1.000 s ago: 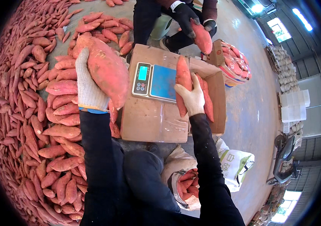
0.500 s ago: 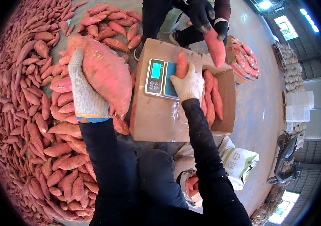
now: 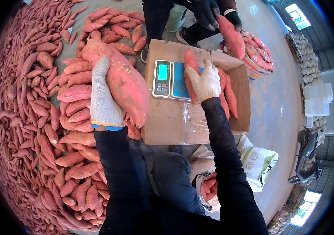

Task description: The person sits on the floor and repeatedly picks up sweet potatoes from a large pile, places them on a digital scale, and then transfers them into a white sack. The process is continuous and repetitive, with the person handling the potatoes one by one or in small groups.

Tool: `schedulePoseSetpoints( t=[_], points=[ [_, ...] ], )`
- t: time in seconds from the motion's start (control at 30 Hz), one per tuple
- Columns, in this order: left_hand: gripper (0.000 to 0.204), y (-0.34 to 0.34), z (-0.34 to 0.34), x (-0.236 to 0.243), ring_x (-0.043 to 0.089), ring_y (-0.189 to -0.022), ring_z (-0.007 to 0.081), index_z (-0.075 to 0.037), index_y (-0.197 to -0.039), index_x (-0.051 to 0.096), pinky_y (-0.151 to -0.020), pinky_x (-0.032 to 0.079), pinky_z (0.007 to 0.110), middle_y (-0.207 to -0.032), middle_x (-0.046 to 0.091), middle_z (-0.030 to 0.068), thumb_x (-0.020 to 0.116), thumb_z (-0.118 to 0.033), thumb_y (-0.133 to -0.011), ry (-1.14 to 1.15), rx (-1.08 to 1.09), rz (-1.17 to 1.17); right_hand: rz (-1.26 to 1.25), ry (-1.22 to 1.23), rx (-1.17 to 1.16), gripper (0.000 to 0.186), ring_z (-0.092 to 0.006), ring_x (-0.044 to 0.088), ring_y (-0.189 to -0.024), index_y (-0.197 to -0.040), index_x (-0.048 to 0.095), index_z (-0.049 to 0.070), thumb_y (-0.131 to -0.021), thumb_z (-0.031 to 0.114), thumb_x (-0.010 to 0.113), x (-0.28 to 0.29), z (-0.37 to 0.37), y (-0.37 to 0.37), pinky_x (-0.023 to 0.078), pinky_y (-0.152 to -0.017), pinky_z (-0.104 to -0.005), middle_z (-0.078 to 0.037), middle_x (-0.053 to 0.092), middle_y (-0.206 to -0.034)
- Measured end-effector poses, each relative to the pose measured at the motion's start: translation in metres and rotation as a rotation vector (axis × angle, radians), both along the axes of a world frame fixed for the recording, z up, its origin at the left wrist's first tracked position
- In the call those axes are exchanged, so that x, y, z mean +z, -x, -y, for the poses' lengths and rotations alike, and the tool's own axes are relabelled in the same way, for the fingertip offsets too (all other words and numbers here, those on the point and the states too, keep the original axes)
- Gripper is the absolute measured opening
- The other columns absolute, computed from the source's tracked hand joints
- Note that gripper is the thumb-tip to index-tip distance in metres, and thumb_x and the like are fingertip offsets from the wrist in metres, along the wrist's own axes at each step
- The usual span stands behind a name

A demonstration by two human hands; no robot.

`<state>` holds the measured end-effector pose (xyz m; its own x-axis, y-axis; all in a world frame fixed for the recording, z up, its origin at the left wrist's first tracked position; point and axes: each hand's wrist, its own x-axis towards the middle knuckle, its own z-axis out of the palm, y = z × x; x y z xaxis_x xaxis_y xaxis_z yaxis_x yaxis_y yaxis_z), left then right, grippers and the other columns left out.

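Since the fat pink sweet potato (image 3: 126,84) is looking heavy, the white-gloved left hand (image 3: 106,100) is clamping it; the spread right hand (image 3: 207,83) is touching a slim one (image 3: 191,62).

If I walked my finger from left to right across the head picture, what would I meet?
Sweet potato pile → left hand holding a big sweet potato → scale's lit screen → right hand → white bag → parked scooter.

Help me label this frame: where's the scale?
Above centre in the head view, the scale lies on a cardboard box, its right side partly covered by a sweet potato and the right hand.
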<state>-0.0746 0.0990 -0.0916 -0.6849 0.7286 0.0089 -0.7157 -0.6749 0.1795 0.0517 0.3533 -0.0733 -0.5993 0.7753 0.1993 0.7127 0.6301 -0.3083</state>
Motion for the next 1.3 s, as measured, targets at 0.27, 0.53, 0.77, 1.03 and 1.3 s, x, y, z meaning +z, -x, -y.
schedulePoseSetpoints(
  t=[0.27,0.53,0.77,1.03,1.3],
  points=[
    [0.072,0.002,-0.011,0.011,0.053,-0.114,0.0234,-0.005,-0.141,0.041,-0.099,0.043,0.036,-0.131,0.051,0.0114,0.064,-0.043,-0.085,0.484,0.056,-0.157,0.072,0.138,-0.041,0.087,-0.0425,0.057,-0.116,-0.141,0.042,-0.001,-0.076,0.049,0.073,0.001,0.016,0.009,0.046,-0.097,-0.0475,-0.028,0.058,-0.127],
    [0.075,0.086,-0.053,-0.003,0.060,-0.099,0.0213,-0.002,-0.130,0.053,-0.085,0.051,0.033,-0.113,0.062,0.0117,0.080,-0.042,-0.073,0.037,-0.862,-0.552,-0.092,0.193,-0.015,0.072,-0.0415,0.060,-0.109,-0.129,0.050,0.002,-0.067,0.030,0.075,-0.017,0.000,-0.021,0.047,-0.093,-0.0495,-0.027,0.062,-0.113],
    [0.051,0.037,0.007,-0.007,0.050,-0.120,0.0172,-0.014,-0.147,0.040,-0.104,0.041,0.031,-0.140,0.049,0.0057,0.044,-0.039,-0.103,0.841,0.199,-0.165,-0.251,0.403,-0.207,0.084,-0.0289,0.060,-0.118,-0.136,0.049,-0.001,-0.068,0.038,0.079,0.003,-0.060,-0.168,0.045,-0.101,-0.0363,-0.022,0.062,-0.125],
    [0.040,0.014,-0.015,0.001,0.054,-0.104,0.0162,-0.016,-0.129,0.058,-0.095,0.045,0.029,-0.120,0.059,0.0051,0.053,-0.041,-0.099,0.907,0.190,-0.147,-0.416,0.374,-0.475,0.096,-0.0348,0.056,-0.124,-0.142,0.040,-0.004,-0.069,0.041,0.081,-0.094,-0.191,-0.282,0.042,-0.105,-0.0379,-0.026,0.056,-0.134],
    [0.059,0.012,-0.019,-0.009,0.053,-0.118,0.0187,-0.004,-0.136,0.053,-0.108,0.040,0.032,-0.128,0.058,0.0062,0.060,-0.047,-0.095,0.456,-0.160,-0.071,-0.075,0.404,-0.420,0.099,-0.0380,0.052,-0.129,-0.147,0.038,0.005,-0.063,0.031,0.084,-0.163,-0.196,-0.285,0.042,-0.108,-0.0423,-0.024,0.053,-0.139]
  ],
)
